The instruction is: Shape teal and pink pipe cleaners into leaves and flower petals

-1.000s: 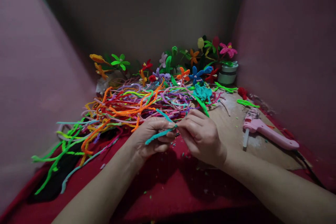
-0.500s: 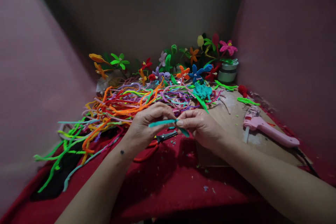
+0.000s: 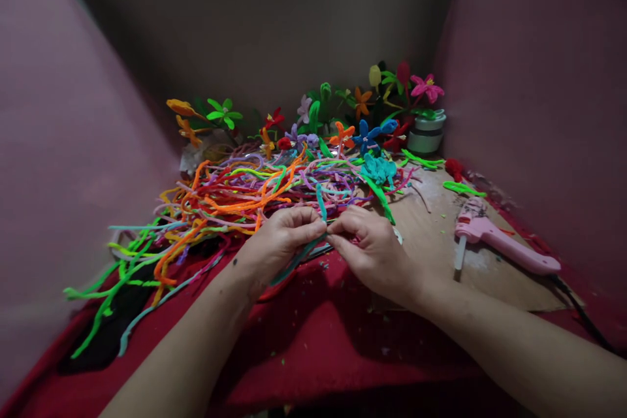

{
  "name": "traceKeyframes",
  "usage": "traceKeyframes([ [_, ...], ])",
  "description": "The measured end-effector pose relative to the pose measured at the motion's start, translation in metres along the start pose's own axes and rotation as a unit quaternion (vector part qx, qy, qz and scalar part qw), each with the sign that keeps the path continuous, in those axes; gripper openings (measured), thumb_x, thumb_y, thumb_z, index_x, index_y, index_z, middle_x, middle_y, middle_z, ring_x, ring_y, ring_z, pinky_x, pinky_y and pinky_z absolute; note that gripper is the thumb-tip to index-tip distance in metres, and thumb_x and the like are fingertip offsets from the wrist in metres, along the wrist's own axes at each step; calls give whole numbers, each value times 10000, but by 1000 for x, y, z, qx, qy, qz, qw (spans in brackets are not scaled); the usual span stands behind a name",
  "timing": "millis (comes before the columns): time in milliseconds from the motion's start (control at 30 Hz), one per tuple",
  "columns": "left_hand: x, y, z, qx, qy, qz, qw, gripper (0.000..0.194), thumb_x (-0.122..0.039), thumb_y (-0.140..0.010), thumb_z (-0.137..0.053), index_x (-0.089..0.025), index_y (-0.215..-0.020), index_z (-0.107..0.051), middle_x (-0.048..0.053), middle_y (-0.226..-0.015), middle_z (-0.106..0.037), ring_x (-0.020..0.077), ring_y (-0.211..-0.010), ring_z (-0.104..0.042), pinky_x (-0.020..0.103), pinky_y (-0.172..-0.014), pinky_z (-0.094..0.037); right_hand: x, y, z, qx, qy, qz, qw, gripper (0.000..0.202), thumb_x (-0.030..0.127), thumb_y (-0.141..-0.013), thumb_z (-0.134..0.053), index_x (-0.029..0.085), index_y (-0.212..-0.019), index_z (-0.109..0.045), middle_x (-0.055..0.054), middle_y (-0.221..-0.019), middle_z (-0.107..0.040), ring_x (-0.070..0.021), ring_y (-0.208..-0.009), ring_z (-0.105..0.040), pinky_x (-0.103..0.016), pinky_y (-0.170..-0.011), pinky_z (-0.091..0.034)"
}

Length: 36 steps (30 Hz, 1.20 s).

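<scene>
A teal pipe cleaner (image 3: 321, 202) is pinched between my two hands over the front of the table. My left hand (image 3: 291, 238) has thumb and forefinger closed on its middle; one end points up and the other hangs down beneath my palm. My right hand (image 3: 365, 245) touches the same spot with closed fingertips, though the bit it grips is mostly hidden. Behind the hands lies a heap of coloured pipe cleaners (image 3: 240, 192). A bunch of teal petal loops (image 3: 378, 170) rests beyond my right hand. Pliers or scissors below the hands are almost wholly covered.
A pink glue gun (image 3: 499, 245) lies on a cardboard sheet (image 3: 431, 261) at the right, its cord trailing off the edge. Pipe-cleaner flowers (image 3: 366, 137) and a pale pot (image 3: 425, 134) line the back wall. Red cloth (image 3: 304, 353) with scraps covers the table.
The teal pipe cleaner has turned from lying sideways to pointing up and down. Both hands have rotated and dropped slightly, now covering most of the tool beneath them.
</scene>
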<state>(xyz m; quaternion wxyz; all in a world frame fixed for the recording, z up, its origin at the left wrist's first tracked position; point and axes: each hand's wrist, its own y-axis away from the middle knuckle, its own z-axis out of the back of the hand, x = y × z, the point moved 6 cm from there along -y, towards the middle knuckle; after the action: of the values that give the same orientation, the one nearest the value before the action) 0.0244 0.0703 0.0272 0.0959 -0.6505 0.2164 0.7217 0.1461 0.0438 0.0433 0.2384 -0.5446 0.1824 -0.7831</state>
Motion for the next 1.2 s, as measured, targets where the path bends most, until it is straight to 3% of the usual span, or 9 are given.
traceKeyframes([
  [100,-10,1,5,-44,-64,-48,996,243,-332,-726,-610,-147,-646,-476,-52,-566,-408,51,-489,-333,176,-454,-258,-24,-3,-8,41,-187,-180,965,59,194,-705,-596,141,-692,-620,-3,-648,-590,-102,-602,-495,-243,-571,-386],
  [200,-18,4,8,-83,-162,-104,978,220,-318,-763,-569,-150,-649,-484,-51,-578,-421,60,-511,-345,181,-478,-285,-37,-1,-13,42,-264,-267,926,98,216,-637,-651,124,-644,-618,10,-595,-567,-89,-559,-470,-242,-567,-367],
  [300,-22,7,6,-136,-294,-181,929,167,-301,-812,-512,-156,-737,-549,-18,-652,-519,95,-590,-454,207,-566,-362,-41,0,-12,12,-268,-274,924,134,248,-612,-669,126,-625,-617,13,-589,-565,-89,-556,-464,-251,-577,-356],
  [500,-15,15,-13,-158,-567,-312,746,215,-175,-864,-394,-155,-984,-572,92,-886,-613,183,-821,-556,274,-710,-395,-46,3,-12,-25,-279,-268,922,135,253,-605,-672,134,-614,-609,17,-586,-570,-91,-560,-470,-253,-589,-368],
  [667,-13,14,-18,-124,-633,-277,713,195,-132,-853,-366,-169,-868,-557,64,-806,-583,154,-683,-514,248,-591,-353,-45,2,-12,-17,-238,-246,939,126,226,-653,-629,143,-578,-571,37,-546,-517,-82,-539,-432,-240,-553,-344],
  [833,-20,13,-12,-142,-609,-244,741,179,-122,-822,-386,-180,-684,-485,27,-664,-520,139,-586,-447,249,-544,-296,-34,0,-8,5,-127,-184,975,122,203,-733,-565,149,-630,-598,7,-601,-557,-113,-592,-486,-253,-577,-386],
  [1000,-22,12,-6,-118,-544,-212,803,190,-123,-803,-422,-188,-624,-433,2,-620,-495,121,-568,-440,227,-544,-297,0,-3,16,-112,131,61,983,204,168,-790,-554,201,-964,-657,-68,-898,-593,-196,-877,-496,-361,-781,-404],
  [1100,-22,11,-5,-103,-537,-205,812,200,-123,-806,-418,-188,-617,-423,-2,-611,-486,119,-569,-435,225,-543,-291,4,-5,9,-28,193,118,974,159,155,-808,-550,211,-844,-694,-55,-804,-610,-194,-849,-481,-361,-776,-400],
  [1200,-23,12,-4,-109,-525,-204,819,209,-149,-817,-431,-185,-612,-425,-2,-611,-482,117,-576,-429,224,-549,-297,-3,-7,4,24,190,77,978,155,141,-807,-550,177,-759,-693,-51,-718,-610,-174,-772,-499,-321,-712,-414],
])
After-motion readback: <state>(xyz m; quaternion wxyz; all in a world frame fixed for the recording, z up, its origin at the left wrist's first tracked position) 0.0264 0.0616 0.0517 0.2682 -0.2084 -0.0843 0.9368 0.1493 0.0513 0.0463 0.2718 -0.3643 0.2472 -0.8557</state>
